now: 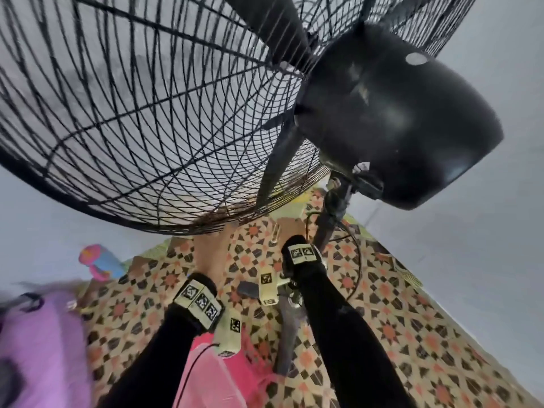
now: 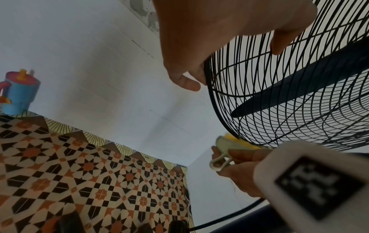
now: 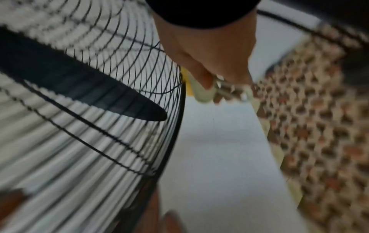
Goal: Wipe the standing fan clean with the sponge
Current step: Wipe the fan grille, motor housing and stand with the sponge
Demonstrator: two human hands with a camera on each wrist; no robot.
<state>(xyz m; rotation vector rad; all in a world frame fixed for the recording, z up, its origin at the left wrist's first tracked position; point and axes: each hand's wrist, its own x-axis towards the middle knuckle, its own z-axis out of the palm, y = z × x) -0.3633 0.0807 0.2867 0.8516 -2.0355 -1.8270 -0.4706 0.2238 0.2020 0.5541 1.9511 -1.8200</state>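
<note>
1. The right hand [image 2: 237, 170] has its grip curled round the pale handle of the sponge [image 2: 237, 142], whose yellow pad touches the low rim of the fan's wire guard [image 2: 279, 100]. Keep that hold firm but light, so the pad flexes over each wire.
2. The left hand [image 2: 209, 39] clasps the same rim further round, thumb hooked through the wires; let it steady the cage against the push.
3. Judged from here, stroke along the rim, not across, and keep fingers away from the blade [image 2: 295, 93] inside.
4. The dark motor housing [image 1: 391, 119], on the right, looks dusty and comes after.
</note>
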